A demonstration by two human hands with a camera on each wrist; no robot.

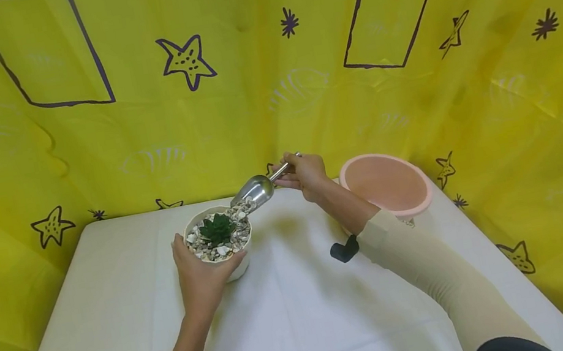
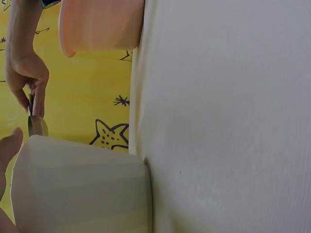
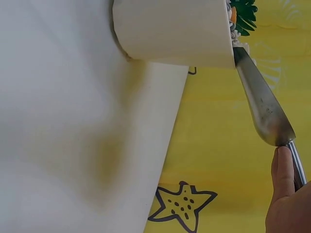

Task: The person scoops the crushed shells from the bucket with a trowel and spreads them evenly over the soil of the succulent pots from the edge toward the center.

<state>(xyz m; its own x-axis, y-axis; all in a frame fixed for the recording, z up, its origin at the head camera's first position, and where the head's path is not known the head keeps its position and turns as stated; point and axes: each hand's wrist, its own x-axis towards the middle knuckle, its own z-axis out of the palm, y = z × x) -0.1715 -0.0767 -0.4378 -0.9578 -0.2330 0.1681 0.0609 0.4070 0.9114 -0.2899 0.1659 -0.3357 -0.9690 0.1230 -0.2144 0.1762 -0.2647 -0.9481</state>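
Observation:
A white plant pot [image 1: 238,269] stands on the table, filled with pale pebbles [image 1: 222,250] around a dark green succulent [image 1: 217,230]. My left hand [image 1: 200,276] holds the pot from the near left side, thumb along the front rim and fingers round the left. By its handle, my right hand [image 1: 306,174] grips a metal scoop [image 1: 256,191] at the pot's far right. The scoop is tilted down, its mouth at the rim and pebbles at its lip. In the right wrist view the scoop [image 3: 265,107] slants up to the rim beside the succulent's leaves [image 3: 244,17].
A pink tub [image 1: 420,202] stands at the table's back right, beside my right forearm. White cloth [image 1: 295,322] covers the table. Behind it hangs a yellow curtain [image 1: 248,112] with star and frame drawings, close to the table's back edge.

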